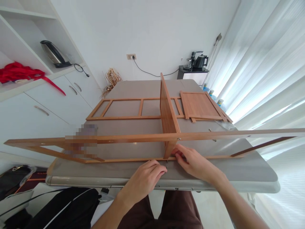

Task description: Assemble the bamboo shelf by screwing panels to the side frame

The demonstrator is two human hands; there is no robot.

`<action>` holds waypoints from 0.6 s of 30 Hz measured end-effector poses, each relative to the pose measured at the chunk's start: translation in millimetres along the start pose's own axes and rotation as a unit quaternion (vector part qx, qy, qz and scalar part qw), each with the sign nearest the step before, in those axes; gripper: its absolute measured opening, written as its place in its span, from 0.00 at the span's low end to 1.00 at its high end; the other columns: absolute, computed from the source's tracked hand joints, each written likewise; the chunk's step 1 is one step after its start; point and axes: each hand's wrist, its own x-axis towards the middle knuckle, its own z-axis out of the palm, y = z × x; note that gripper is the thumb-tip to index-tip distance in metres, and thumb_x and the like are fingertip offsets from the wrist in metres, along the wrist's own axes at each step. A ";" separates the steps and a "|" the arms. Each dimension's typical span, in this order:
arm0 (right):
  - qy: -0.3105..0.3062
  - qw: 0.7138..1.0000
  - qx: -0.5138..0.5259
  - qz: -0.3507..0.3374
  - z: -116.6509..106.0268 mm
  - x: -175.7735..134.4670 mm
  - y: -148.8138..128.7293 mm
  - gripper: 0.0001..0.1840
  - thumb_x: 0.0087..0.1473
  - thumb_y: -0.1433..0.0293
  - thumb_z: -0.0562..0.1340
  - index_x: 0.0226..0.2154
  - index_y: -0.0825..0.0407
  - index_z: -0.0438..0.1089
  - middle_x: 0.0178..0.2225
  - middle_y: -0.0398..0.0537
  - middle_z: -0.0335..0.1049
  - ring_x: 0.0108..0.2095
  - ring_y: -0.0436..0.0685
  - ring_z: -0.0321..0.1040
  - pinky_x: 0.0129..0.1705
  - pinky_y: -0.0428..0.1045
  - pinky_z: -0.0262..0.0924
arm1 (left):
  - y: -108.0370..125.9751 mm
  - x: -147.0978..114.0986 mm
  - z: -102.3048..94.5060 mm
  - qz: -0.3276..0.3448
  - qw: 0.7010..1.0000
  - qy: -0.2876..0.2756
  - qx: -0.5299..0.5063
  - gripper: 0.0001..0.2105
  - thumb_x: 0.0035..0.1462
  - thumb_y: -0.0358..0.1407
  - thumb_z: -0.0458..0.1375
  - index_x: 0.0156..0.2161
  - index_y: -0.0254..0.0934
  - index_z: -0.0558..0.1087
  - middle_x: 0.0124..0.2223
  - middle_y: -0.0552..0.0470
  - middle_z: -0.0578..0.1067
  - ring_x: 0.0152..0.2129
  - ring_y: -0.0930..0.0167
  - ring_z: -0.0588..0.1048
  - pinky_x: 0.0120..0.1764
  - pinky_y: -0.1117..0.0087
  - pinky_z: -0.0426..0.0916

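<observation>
A long wooden frame (138, 137) stands on edge along the near side of the table. Joined to it at about its middle is an upright wooden panel (168, 111), running away from me. My left hand (149, 175) is in front of the lower rail, its thumb and fingers pinched at a small thin metal piece that looks like a screw (167, 165). Behind the frame's upper rail, my right hand (192, 160) has its fingers curled against the panel's lower near corner; its fingertips are partly hidden. A screw head (179, 139) shows in the upper rail above.
Another wooden frame (124, 118) lies flat farther back, with stacked panels (201, 105) at its right. Loose screws (213, 135) rest on the table (143, 87). Curtains (269, 63) hang at the right; a white cabinet (54, 101) stands left.
</observation>
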 end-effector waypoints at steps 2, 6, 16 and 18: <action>-0.018 0.999 0.001 0.044 -16.3 12.2 7.7 0.10 0.62 0.68 0.55 0.45 0.47 0.69 0.39 0.45 0.74 0.37 0.56 0.71 0.41 0.50 0.63 | -2.0 0.1 0.4 0.002 1.000 0.009 0.006 0.08 0.67 0.29 0.50 0.47 0.39 0.70 0.41 0.51 0.73 0.39 0.70 0.72 0.43 0.66 0.69; -0.114 0.991 0.039 0.058 -31.2 34.3 17.6 0.12 0.53 0.58 0.65 0.39 0.44 0.72 0.37 0.42 0.75 0.35 0.55 0.71 0.35 0.48 0.63 | -5.6 1.8 1.3 0.010 1.000 0.025 0.011 0.07 0.67 0.29 0.52 0.46 0.39 0.71 0.39 0.51 0.74 0.38 0.69 0.72 0.41 0.65 0.69; -0.037 0.990 0.131 0.025 3.7 43.3 20.2 0.10 0.52 0.60 0.64 0.33 0.49 0.68 0.30 0.39 0.71 0.30 0.50 0.68 0.34 0.45 0.62 | -3.9 3.2 19.5 0.019 0.997 0.080 -0.004 0.08 0.64 0.26 0.54 0.45 0.38 0.72 0.40 0.50 0.77 0.38 0.68 0.72 0.41 0.64 0.70; -0.041 0.988 0.149 0.020 3.3 42.3 19.8 0.10 0.53 0.61 0.64 0.33 0.50 0.68 0.30 0.39 0.71 0.30 0.50 0.68 0.33 0.44 0.62 | -3.7 1.6 23.8 -0.001 0.996 0.093 -0.013 0.08 0.64 0.26 0.54 0.45 0.38 0.72 0.41 0.50 0.76 0.38 0.68 0.72 0.42 0.63 0.70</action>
